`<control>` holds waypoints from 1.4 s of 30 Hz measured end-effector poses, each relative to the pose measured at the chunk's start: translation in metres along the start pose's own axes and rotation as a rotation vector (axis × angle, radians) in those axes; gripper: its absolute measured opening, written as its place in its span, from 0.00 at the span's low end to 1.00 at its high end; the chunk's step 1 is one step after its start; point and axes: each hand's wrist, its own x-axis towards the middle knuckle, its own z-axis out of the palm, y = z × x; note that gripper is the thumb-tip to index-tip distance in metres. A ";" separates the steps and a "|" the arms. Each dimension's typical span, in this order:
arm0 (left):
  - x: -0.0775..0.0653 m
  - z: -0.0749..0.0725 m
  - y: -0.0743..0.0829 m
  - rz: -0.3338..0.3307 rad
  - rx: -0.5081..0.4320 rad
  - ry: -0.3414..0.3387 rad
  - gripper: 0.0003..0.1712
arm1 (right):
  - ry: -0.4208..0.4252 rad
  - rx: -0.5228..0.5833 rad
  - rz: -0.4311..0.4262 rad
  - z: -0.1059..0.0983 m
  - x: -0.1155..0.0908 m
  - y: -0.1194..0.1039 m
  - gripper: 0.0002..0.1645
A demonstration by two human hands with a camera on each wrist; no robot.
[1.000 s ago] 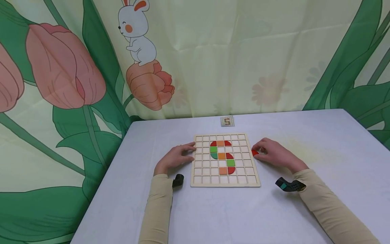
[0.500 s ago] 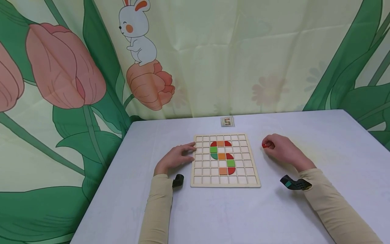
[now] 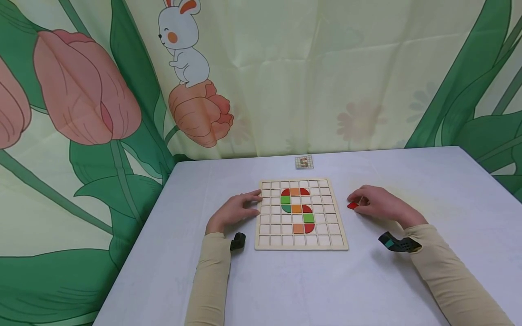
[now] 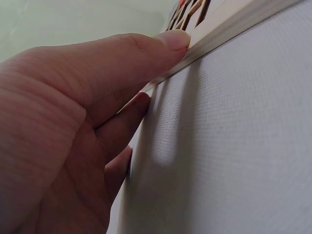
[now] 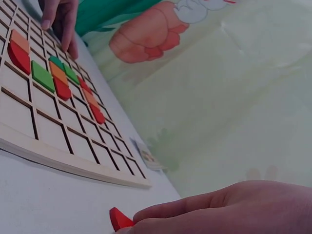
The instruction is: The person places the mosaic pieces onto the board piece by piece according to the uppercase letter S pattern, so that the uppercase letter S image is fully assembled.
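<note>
A wooden grid board (image 3: 302,247) lies flat on the table, with red, orange and green pieces in some of its squares forming an S-like figure. At the board's left edge rests my left hand (image 3: 234,212); in the left wrist view its thumb (image 4: 173,40) touches the rim, with the other fingers loosely extended. To the right of the board, my right hand (image 3: 377,203) pinches a red piece (image 3: 352,205) just above or on the table; I cannot tell which. The right wrist view shows this red piece's rounded edge (image 5: 117,218), the rest covered by fingers.
Behind the board lies a small card (image 3: 304,162) printed with a grid and an S-shaped figure. A white cloth covers the table (image 3: 293,285). A printed curtain (image 3: 285,90) hangs along the table's far edge.
My right hand, with the red piece, has moved right, away from the board's edge; it rose slightly and came back down. The left hand and board have stayed put.
</note>
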 end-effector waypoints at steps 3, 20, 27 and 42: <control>0.000 0.000 0.000 0.002 0.002 0.002 0.26 | 0.010 0.007 -0.005 0.001 0.001 0.003 0.14; 0.000 0.000 0.000 -0.008 0.013 0.004 0.26 | 0.020 -0.003 -0.081 0.000 -0.002 0.006 0.16; 0.002 0.000 -0.002 -0.006 0.022 -0.004 0.26 | 0.019 -0.024 -0.070 0.001 -0.001 0.007 0.16; 0.001 0.000 -0.001 -0.007 0.015 -0.002 0.25 | 0.053 0.008 -0.103 0.004 0.002 -0.012 0.19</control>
